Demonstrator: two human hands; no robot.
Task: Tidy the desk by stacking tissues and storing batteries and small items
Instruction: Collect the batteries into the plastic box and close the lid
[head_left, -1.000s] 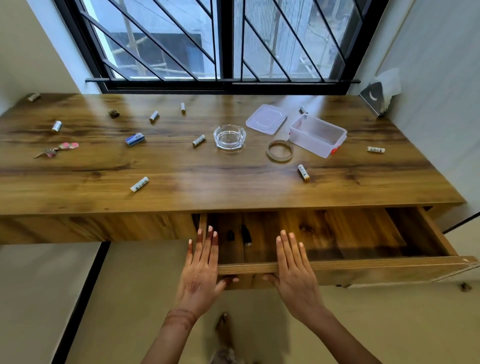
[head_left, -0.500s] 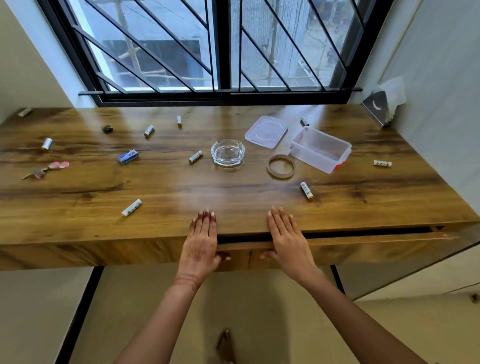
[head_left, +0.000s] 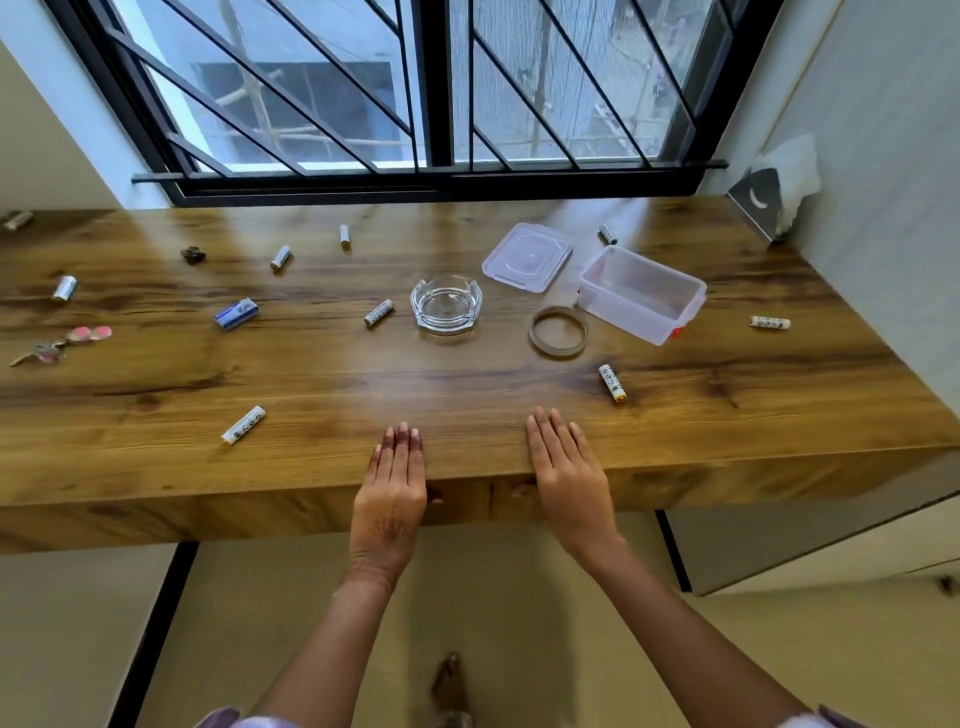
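My left hand (head_left: 390, 493) and my right hand (head_left: 569, 475) press flat, fingers straight, against the drawer front (head_left: 467, 501) at the wooden desk's (head_left: 467, 395) near edge; the drawer sits flush. Several white batteries lie scattered: one (head_left: 612, 383) just beyond my right hand, one (head_left: 243, 424) to the left, one (head_left: 378, 312) beside the glass ashtray (head_left: 447, 306). An open clear plastic box (head_left: 641, 293) stands at right, its lid (head_left: 526, 257) next to it. A tissue holder (head_left: 774, 192) with white tissue stands in the far right corner.
A tape ring (head_left: 558, 338) lies in front of the box. A blue lighter (head_left: 236, 314), keys with a pink tag (head_left: 62, 345) and a small dark item (head_left: 193, 254) lie at left. A barred window (head_left: 426, 88) runs behind the desk.
The drawer was open a second ago with both hands on its front edge; both hands have pushed it in and it now sits flush under the desktop.
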